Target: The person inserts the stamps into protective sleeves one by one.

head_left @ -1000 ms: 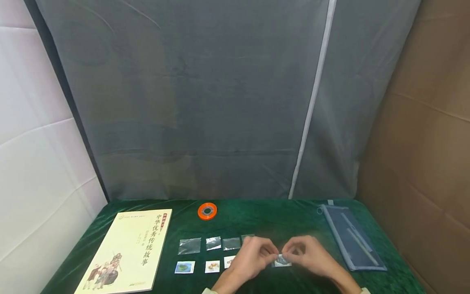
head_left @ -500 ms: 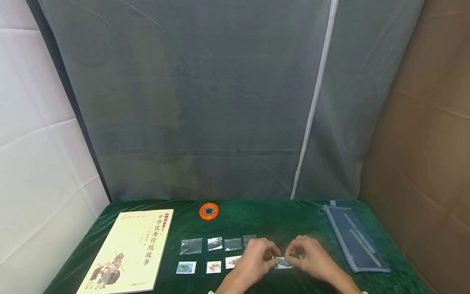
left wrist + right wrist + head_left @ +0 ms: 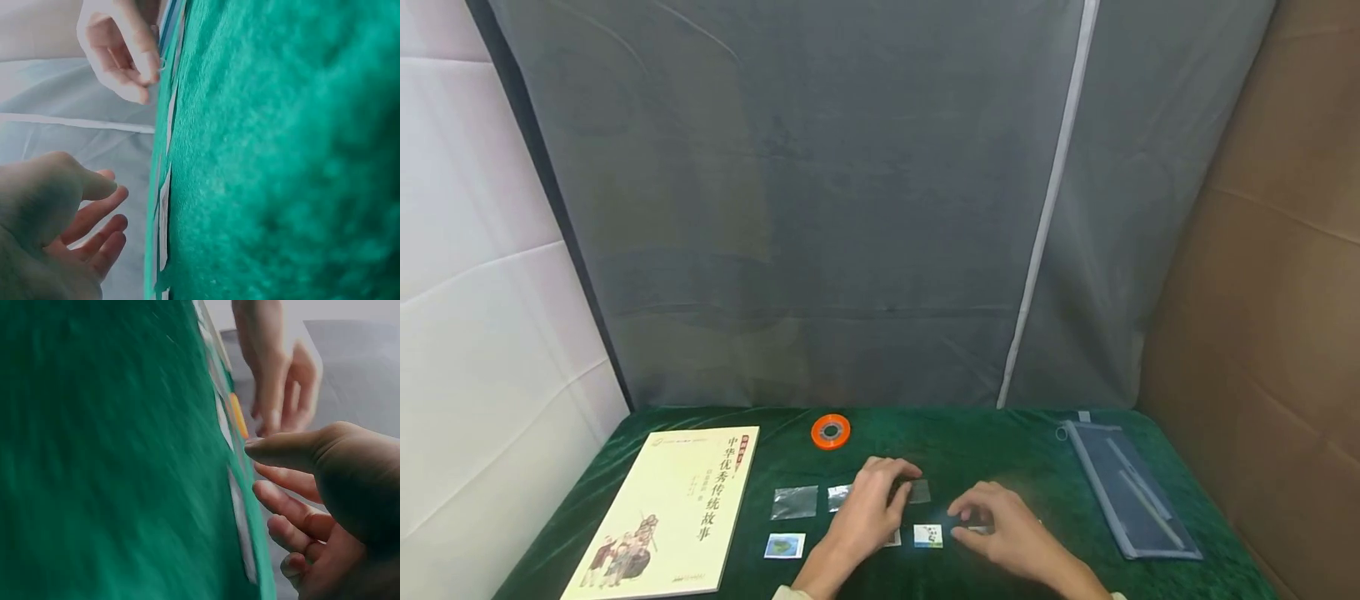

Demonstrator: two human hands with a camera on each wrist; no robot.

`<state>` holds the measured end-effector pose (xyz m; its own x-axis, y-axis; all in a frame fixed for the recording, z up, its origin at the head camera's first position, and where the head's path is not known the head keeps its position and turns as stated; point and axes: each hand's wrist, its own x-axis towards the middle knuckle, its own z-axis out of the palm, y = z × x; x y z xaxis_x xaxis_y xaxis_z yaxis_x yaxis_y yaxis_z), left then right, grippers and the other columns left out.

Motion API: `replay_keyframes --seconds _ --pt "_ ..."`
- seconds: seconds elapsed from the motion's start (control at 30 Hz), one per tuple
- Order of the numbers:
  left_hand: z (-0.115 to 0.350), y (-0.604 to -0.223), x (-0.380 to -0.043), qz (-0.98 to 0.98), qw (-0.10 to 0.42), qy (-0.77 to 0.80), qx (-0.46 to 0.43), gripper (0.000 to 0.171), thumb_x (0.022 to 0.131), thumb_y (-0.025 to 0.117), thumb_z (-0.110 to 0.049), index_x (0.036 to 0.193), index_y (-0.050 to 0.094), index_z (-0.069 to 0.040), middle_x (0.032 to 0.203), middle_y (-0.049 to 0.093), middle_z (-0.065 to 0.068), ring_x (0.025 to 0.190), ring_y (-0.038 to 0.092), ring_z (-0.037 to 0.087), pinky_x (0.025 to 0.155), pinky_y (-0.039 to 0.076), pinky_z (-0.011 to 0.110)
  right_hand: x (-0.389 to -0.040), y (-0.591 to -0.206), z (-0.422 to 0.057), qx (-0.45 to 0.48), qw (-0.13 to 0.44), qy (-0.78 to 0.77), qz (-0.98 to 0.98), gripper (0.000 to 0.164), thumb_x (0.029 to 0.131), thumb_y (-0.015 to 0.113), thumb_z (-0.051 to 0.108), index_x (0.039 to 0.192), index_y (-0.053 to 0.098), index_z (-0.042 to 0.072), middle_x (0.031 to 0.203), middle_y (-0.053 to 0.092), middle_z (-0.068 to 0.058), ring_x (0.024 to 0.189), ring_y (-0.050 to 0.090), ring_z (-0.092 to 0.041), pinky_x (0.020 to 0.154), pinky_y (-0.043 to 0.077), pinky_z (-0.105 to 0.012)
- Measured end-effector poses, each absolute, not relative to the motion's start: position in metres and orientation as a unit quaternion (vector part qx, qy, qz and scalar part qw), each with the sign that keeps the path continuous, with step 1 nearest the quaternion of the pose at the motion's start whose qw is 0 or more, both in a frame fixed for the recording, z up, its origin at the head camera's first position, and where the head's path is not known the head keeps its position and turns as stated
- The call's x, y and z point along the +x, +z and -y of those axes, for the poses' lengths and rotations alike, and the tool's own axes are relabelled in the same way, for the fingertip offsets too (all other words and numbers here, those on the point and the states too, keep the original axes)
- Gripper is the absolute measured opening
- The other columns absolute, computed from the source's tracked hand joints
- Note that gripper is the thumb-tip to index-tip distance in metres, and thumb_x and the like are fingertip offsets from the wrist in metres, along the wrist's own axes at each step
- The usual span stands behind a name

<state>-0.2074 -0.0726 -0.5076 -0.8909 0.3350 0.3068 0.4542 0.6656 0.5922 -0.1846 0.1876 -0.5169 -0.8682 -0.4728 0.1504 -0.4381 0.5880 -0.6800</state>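
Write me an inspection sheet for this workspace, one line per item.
Surface: green cloth, wrinkled toward its back-left corner.
Job's things: small picture cards near the front, clear bags behind them; some of both are hidden by the hands.
Clutter: book at left, orange roll toward the back, pouch at right.
Hands: left hand over the bags and cards, right hand beside a card; neither seen gripping anything.
Cables: nothing seen.
Surroundings: grey sheet behind, white sheet left, brown sheet right.

Soft head-view light, blurry green cloth [image 3: 112, 456] in both wrist views
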Motion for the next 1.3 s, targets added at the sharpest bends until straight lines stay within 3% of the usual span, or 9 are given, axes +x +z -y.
replay_keyframes --seconds 0.37,0.73,1.0,1.3 --pt "0.078 -0.512 -0.212 0.912 0.070 -0.336 -0.226 0.019 0.102 0.074 -0.010 0.118 0.080 -0.017 0.121 0.079 -0.004 0.117 0.067 0.019 0.102 0.059 0.049 -0.181 -0.522 -0.158 -0.263 0.039 -0.325 -0.907 0.027 0.097 0.080 0.051 0.115 0.075 0.032 0.106 0.059 0.019 0.096 0.048 -0.001 0.080 0.048 -0.026" --pt "0.080 -0.513 -0.211 0.918 0.067 -0.312 -0.235 0.025 0.097 0.082 -0.017 0.121 0.079 -0.018 0.124 0.078 -0.001 0.116 0.067 0.021 0.098 0.060 0.049 -0.181 -0.527 -0.161 -0.277 0.053 -0.425 -0.860 0.008 0.101 0.079 0.037 0.103 0.073 0.032 0.092 0.067 0.015 0.079 0.055 0.001 0.069 0.050 -0.022" --pt "0.084 -0.510 -0.209 0.922 0.057 -0.296 -0.243 0.030 0.092 0.088 -0.016 0.121 0.078 -0.018 0.123 0.078 -0.001 0.116 0.067 0.022 0.099 0.060 0.050 -0.180 -0.523 -0.157 -0.265 0.052 -0.470 -0.841 0.008 0.101 0.079 0.037 0.103 0.074 0.031 0.096 0.073 0.009 0.078 0.057 0.000 0.068 0.052 -0.023" --pt "0.083 -0.513 -0.211 0.916 0.057 -0.317 -0.240 0.031 0.090 0.090 -0.014 0.118 0.079 -0.019 0.113 0.076 -0.004 0.109 0.065 0.017 0.095 0.059 0.043 -0.181 -0.527 -0.158 -0.235 0.068 -0.468 -0.849 0.009 0.102 0.077 0.040 0.104 0.075 0.031 0.089 0.067 0.010 0.077 0.056 -0.001 0.067 0.051 -0.024"
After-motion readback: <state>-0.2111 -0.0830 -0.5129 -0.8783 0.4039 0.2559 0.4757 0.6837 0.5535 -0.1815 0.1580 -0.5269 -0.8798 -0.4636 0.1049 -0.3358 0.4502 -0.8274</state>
